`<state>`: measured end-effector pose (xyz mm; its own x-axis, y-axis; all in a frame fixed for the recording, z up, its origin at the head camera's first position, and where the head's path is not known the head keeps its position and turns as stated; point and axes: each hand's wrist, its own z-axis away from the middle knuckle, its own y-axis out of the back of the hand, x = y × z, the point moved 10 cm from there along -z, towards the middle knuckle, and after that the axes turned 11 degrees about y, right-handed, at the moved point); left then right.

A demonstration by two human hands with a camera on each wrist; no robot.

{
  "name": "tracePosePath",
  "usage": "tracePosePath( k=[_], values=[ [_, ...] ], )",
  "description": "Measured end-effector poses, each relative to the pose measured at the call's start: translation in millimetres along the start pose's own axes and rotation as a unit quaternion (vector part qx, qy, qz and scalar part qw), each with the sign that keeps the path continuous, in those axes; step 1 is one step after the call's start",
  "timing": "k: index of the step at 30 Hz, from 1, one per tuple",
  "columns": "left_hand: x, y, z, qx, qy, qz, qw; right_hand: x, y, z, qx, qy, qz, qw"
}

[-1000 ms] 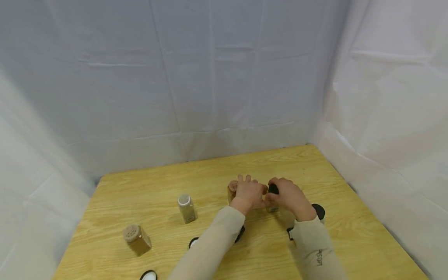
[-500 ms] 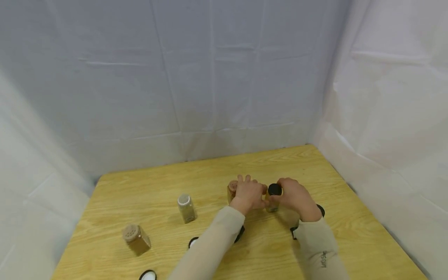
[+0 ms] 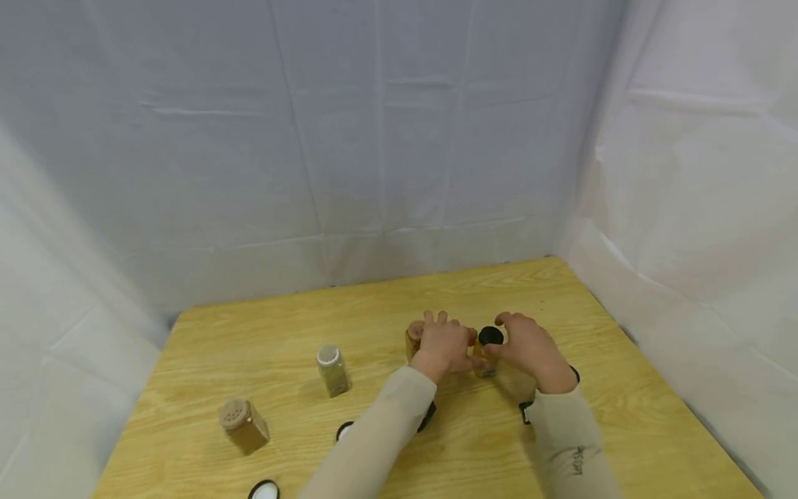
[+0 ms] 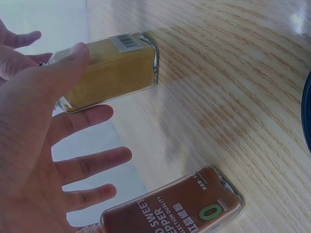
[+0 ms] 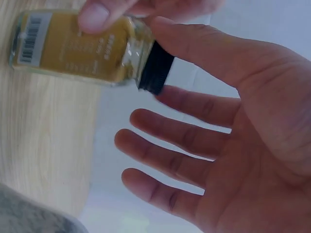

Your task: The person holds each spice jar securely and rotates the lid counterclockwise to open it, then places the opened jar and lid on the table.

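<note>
My left hand pinches a glass spice jar of yellow powder between thumb and index finger, its other fingers spread. The jar stands upright on the table, topped by a black cap. My right hand is spread around that cap; the thumb is right at one edge and the index fingertip at the opposite side, fingers nearly straight. Beside the left fingers stands a jar of red sweet pepper, with a perforated shaker top in the head view, partly hidden by that hand.
On the wooden table, a white-topped jar and a brown shaker jar stand to the left. Black caps with white insides lie nearer, one cap at the front edge of view. Another black cap shows beside the left sleeve.
My right hand has shifted slightly right and its fingers have opened away from the black cap, which now shows more fully. The left hand has kept its hold on the jar.
</note>
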<state>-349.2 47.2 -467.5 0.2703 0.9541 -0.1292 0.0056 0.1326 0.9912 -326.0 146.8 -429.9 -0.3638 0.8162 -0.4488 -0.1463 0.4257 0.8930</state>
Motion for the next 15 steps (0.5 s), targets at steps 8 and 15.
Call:
tracePosePath(
  k=[8, 15],
  values=[
    [-0.2, 1.5, 1.7, 0.001, -0.004, 0.008, 1.0000, -1.0, -4.3, 0.8, -0.010, -0.009, -0.016, 1.000],
    [-2.5, 2.6, 2.8, 0.016, -0.006, 0.005, 0.9998, -12.3, -11.8, -5.4, 0.006, 0.018, -0.011, 1.000]
  ],
)
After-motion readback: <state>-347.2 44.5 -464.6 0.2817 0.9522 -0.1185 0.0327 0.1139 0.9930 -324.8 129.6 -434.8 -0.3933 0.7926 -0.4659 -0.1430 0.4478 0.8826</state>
